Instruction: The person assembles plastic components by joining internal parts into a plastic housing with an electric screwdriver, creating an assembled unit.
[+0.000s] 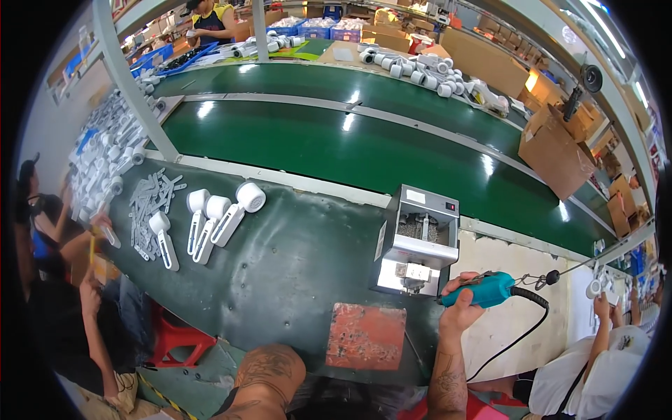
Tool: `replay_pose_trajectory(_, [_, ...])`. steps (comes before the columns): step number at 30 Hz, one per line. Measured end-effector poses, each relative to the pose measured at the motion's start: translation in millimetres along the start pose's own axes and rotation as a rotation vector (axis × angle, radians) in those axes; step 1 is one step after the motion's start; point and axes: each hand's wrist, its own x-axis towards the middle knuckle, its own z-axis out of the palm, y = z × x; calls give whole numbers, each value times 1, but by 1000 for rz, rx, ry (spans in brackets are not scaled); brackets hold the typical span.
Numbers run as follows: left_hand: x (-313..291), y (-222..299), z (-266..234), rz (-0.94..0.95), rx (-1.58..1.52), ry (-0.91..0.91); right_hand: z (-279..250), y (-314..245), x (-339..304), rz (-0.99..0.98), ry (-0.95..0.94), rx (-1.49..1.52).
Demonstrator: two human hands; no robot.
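Note:
My right hand (458, 308) is wrapped round a teal electric screwdriver (492, 288), which lies sideways with its tip pointing left. A black coiled cord leaves its rear end, and a wire hanger clips onto it. Just left of this hand stands a grey metal screw feeder (423, 241) with small screws in its top opening. My left hand is out of sight; a bare tattooed limb (269, 371) rises from the lower edge. On the green mat, a worn red pad (366, 336) lies below the feeder. Several white handheld fans (224, 217) lie farther left.
Grey flat strips (150, 210) are piled left of the fans, beside a large heap of white parts (105, 161). A green conveyor (315, 147) runs behind a pale rail. People sit at both sides. A cardboard box (556, 154) leans at the back right.

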Motion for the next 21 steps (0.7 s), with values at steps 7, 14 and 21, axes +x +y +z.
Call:
replay_pose_trajectory(7, [-1, 1, 4, -72, -39, 58, -3, -1, 1, 35, 10, 42])
replay_pose_trajectory(14, [0, 1, 1, 22, -26, 27, -2, -1, 1, 15, 0, 33])
replay_pose_trajectory(21, [4, 19, -9, -242, -257, -43, -2, 2, -1, -12, -2, -20])
